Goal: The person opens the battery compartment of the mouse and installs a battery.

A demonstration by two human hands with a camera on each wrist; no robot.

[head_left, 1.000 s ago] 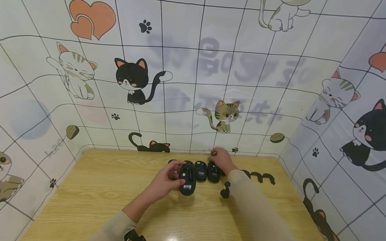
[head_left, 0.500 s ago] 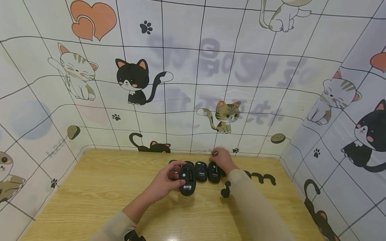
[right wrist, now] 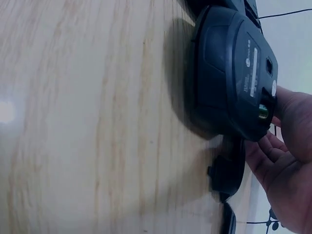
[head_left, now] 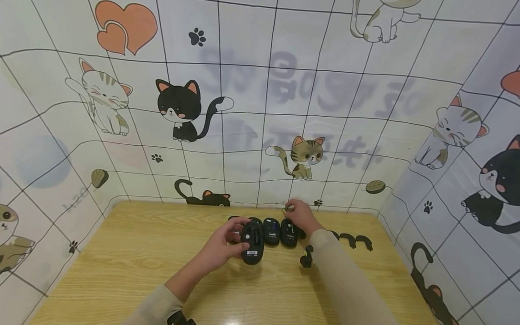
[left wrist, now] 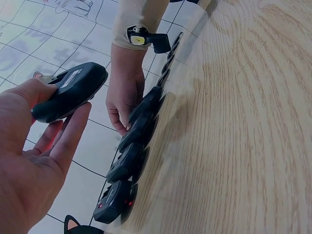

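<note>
My left hand (head_left: pixel 221 245) holds a black computer mouse (head_left: pixel 252 242) above the table, its underside with a white label and an open battery slot facing the head camera. Several other black mice stand in a row behind it, among them one mouse (head_left: pixel 271 231) in the middle and a mouse (right wrist: pixel 234 73) by the right hand. A greenish battery (right wrist: pixel 263 111) shows in that one's slot. Behind the row, my right hand (head_left: pixel 302 215) pinches a small greenish-gold thing that looks like a battery (head_left: pixel 286 210); the fingers hide most of it.
Black arched covers (head_left: pixel 347 239) lie in a line to the right of the mice, partly behind the right sleeve (head_left: pixel 346 285). The wooden table (head_left: pixel 123 253) meets a wall cloth (head_left: pixel 244 133) printed with cats just behind the row. Each wrist carries a camera mount.
The right hand has shifted very slightly, and a bit more of the greenish-gold thing shows at its fingertips. The left hand keeps the mouse in the same place.
</note>
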